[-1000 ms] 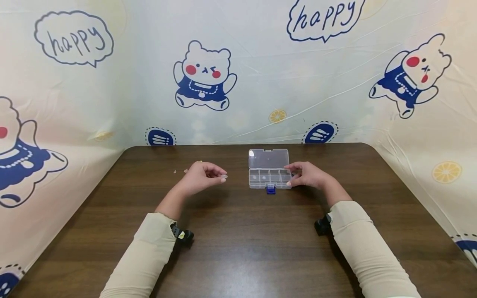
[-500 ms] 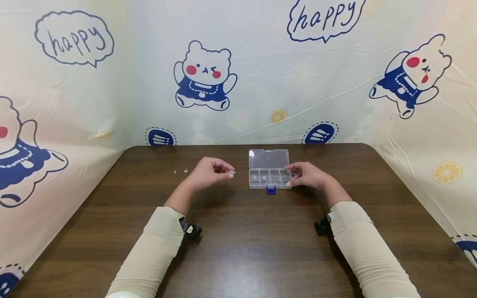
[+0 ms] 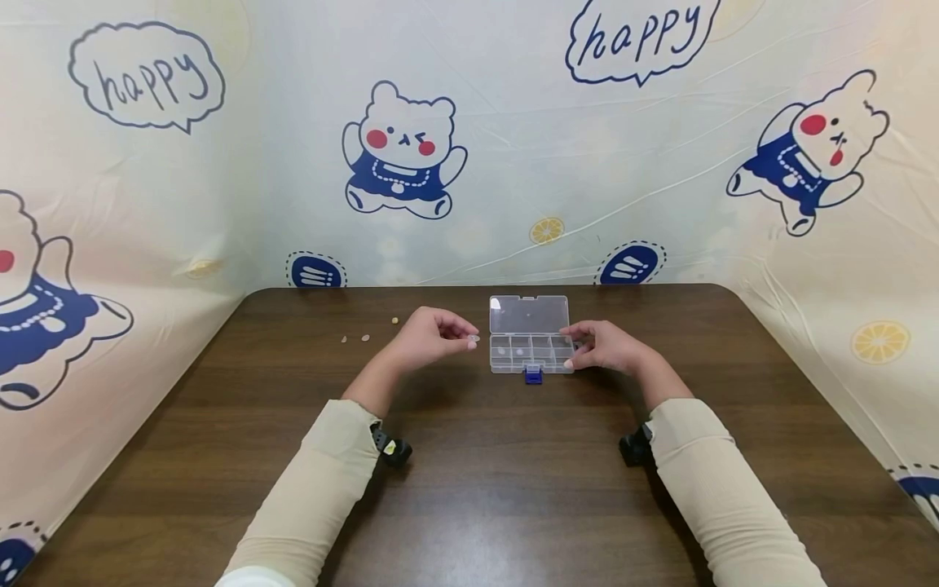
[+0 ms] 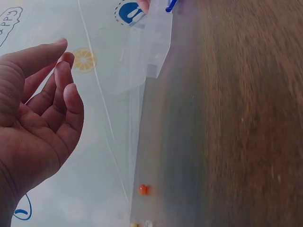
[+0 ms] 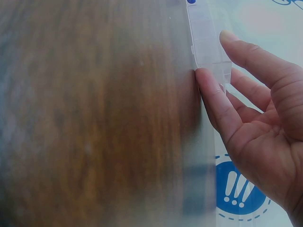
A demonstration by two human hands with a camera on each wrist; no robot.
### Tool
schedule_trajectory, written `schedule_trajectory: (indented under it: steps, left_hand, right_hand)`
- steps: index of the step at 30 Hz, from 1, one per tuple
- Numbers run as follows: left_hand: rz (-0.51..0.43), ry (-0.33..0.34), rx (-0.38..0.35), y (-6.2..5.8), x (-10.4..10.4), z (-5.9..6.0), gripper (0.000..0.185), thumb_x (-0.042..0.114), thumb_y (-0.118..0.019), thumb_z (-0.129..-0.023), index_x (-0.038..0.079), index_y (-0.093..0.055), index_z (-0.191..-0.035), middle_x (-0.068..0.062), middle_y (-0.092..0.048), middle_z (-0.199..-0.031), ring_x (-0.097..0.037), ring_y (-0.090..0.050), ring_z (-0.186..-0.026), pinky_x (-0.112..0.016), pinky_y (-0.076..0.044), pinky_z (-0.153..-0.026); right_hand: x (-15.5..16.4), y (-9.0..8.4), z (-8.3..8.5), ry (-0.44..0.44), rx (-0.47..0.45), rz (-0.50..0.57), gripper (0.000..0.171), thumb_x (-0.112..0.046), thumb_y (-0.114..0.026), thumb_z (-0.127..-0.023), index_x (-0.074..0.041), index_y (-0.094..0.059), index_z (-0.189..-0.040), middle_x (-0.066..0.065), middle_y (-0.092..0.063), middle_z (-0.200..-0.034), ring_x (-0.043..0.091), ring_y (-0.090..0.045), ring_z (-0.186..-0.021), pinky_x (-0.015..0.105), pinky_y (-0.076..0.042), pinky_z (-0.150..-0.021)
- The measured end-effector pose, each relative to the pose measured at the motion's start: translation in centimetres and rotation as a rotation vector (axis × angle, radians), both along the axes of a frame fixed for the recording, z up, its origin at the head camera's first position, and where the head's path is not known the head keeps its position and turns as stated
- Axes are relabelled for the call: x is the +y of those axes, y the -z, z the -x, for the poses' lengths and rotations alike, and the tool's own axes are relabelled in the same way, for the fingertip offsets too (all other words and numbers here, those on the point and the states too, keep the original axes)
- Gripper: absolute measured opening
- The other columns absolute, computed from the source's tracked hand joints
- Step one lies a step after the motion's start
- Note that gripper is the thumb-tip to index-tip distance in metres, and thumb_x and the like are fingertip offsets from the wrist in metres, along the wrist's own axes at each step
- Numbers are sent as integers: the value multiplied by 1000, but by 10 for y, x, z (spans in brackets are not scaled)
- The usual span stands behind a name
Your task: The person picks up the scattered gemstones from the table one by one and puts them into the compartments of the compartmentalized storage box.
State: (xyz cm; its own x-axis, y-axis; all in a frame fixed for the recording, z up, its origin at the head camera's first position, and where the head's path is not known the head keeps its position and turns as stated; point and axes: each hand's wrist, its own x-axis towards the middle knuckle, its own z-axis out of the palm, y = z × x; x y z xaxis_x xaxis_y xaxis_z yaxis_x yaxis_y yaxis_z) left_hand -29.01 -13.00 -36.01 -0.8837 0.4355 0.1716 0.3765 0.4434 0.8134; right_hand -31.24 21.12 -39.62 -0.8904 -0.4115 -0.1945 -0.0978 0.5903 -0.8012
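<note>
My left hand (image 3: 433,336) pinches a small clear bead-like piece (image 3: 473,338) between thumb and fingertips, just left of the storage box. Its exact shape is too small to tell. The clear plastic compartment box (image 3: 541,351) lies with its lid raised behind it and a blue latch (image 3: 533,376) at the front. Two whitish pieces (image 3: 502,351) show in its left compartments. Gripping the box's right end is my right hand (image 3: 610,346), thumb at the front corner and fingers behind. In the right wrist view, the fingers (image 5: 218,101) touch the box's end (image 5: 208,52).
On the table (image 3: 469,456), left of my left hand, lie a yellow bead (image 3: 394,320) and two small pale pieces (image 3: 365,337). The left wrist view also has an orange bead (image 4: 143,189). A patterned cloth (image 3: 469,163) encloses the table's back and sides.
My left hand has moved right with the clear piece, closer to the box. This uncovers the yellow bead behind it. My right hand stays at the box's right end.
</note>
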Motion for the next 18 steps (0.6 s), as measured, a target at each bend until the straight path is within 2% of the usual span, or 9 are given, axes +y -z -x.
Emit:
schedule_trajectory:
  steps: [8, 14, 18]
  left_hand:
    - [0, 1, -29, 1, 12, 4, 15, 11, -78, -83, 5, -76, -97, -3, -71, -85, -19, -59, -72, -29, -51, -64]
    - [-5, 17, -21, 3, 21, 7, 19, 10, -76, -85, 0, -75, -101, -4, -72, -86, -17, -59, -72, -27, -50, -64]
    - [9, 13, -24, 3, 26, 9, 18, 11, -76, -85, 2, -76, -101, -3, -72, -88, -18, -58, -73, -27, -50, -64]
  right_hand:
    - [0, 2, 1, 8, 11, -17, 68, -17, -81, -81, -4, -50, -139, 21, -49, -135, 26, -61, -100, 39, -49, -94]
    - [-1, 2, 0, 10, 23, -29, 67, -18, -81, -81, -4, -51, -139, 20, -51, -133, 26, -60, -98, 38, -49, -93]
    - [-1, 1, 0, 12, 19, -27, 67, -17, -81, -81, -5, -51, -139, 20, -51, -133, 26, -60, -98, 39, -49, -94]
